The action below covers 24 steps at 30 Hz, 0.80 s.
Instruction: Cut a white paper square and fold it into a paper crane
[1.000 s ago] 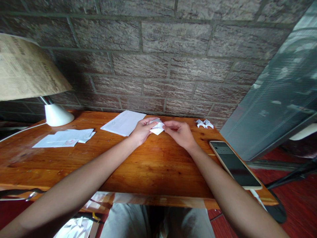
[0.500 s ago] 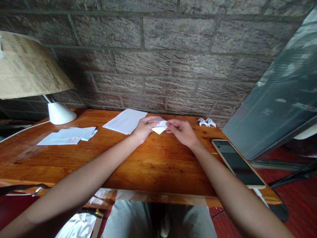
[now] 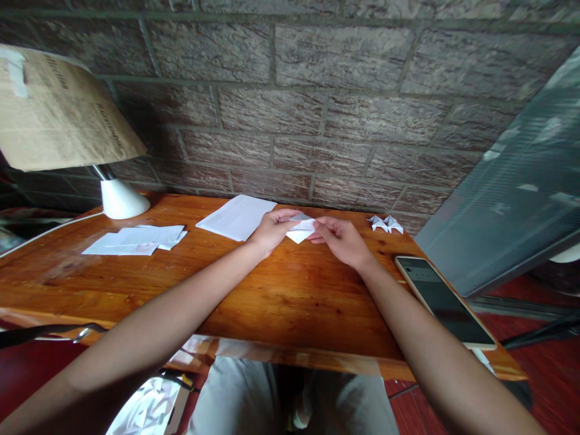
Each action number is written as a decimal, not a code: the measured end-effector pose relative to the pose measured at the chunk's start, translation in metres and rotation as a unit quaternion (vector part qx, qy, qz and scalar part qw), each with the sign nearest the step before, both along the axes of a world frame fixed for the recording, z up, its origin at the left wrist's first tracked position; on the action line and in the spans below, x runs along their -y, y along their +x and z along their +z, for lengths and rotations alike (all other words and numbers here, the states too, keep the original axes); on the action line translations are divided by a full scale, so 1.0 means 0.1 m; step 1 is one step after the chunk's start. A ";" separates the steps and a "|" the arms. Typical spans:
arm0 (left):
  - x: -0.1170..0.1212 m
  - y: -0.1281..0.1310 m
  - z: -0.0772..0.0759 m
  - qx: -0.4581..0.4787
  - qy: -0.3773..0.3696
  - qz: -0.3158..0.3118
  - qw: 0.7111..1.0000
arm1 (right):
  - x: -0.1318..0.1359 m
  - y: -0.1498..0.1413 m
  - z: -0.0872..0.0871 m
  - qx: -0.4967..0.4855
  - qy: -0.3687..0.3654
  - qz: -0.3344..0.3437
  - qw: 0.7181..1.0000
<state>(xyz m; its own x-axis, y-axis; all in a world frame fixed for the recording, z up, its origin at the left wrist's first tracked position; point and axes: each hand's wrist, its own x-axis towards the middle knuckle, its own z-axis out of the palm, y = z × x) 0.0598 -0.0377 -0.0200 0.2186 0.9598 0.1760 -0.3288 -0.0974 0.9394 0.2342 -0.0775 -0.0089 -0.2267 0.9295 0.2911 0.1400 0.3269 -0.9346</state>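
Between my two hands is a small piece of folded white paper [image 3: 299, 231], its lower corner pointing down toward the table. My left hand [image 3: 272, 231] grips its left side, thumb across the front and fingers behind. On the right side, my right hand [image 3: 341, 240] pinches the paper's edge between thumb and fingers. Some of the paper is covered by the fingers, so its full shape is hidden. Two small folded paper shapes [image 3: 385, 224] with pointed corners stand side by side farther right, near the wall.
Left of my hands lies a stack of white sheets [image 3: 236, 216]; farther left are several paper strips [image 3: 136, 240] and a lamp [image 3: 123, 199]. A phone [image 3: 446, 302] rests along the right edge of the wooden table [image 3: 290, 302]. Below stands a box of white paper pieces [image 3: 149, 405].
The view has shifted, so everything appears slightly farther right. Both hands keep hold of the folded paper; the right fingers and the paper's front flap have moved slightly.
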 end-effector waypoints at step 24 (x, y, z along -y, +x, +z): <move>0.02 0.00 -0.01 -0.046 0.007 -0.066 0.997 | 0.00 0.01 -0.02 0.074 0.062 -0.062 0.993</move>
